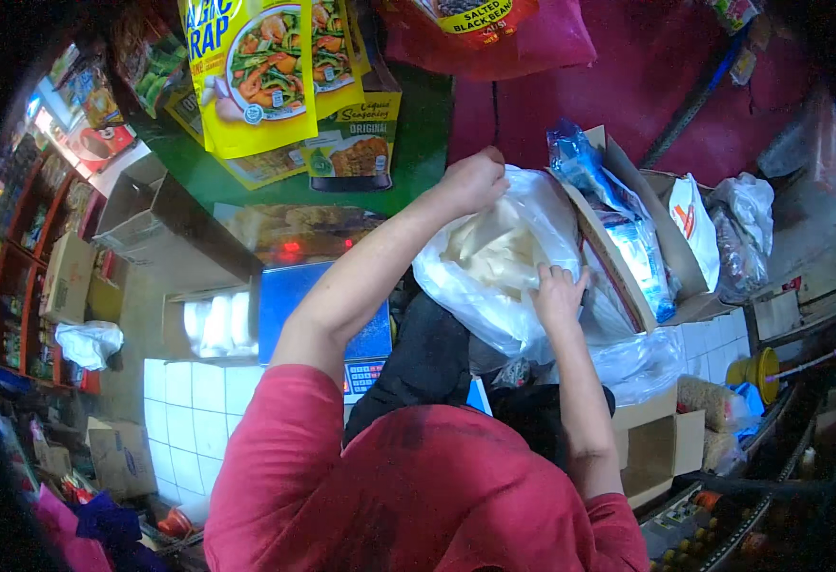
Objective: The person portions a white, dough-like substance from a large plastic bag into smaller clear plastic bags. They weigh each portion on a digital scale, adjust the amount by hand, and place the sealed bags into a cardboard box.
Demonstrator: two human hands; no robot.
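Note:
A large translucent plastic bag [489, 300] stands with its mouth spread, and pale, cream-coloured contents [500, 247] show inside; I cannot tell what they are. My left hand [473, 180] is closed on the bag's upper left rim. At the right rim, my right hand [559, 289] has its fingertips on the plastic, the thumb apart. Under my left arm is a blue weighing scale [296, 293] with a keypad and red lit digits, partly hidden by the arm.
A cardboard box with blue packets [636, 247] stands right of the bag. Left of the scale are an upright carton [182, 243] and a box of white rolls or cups [217, 325]. Seasoning packets [257, 79] hang overhead. White tiles [189, 422] cover the counter at left.

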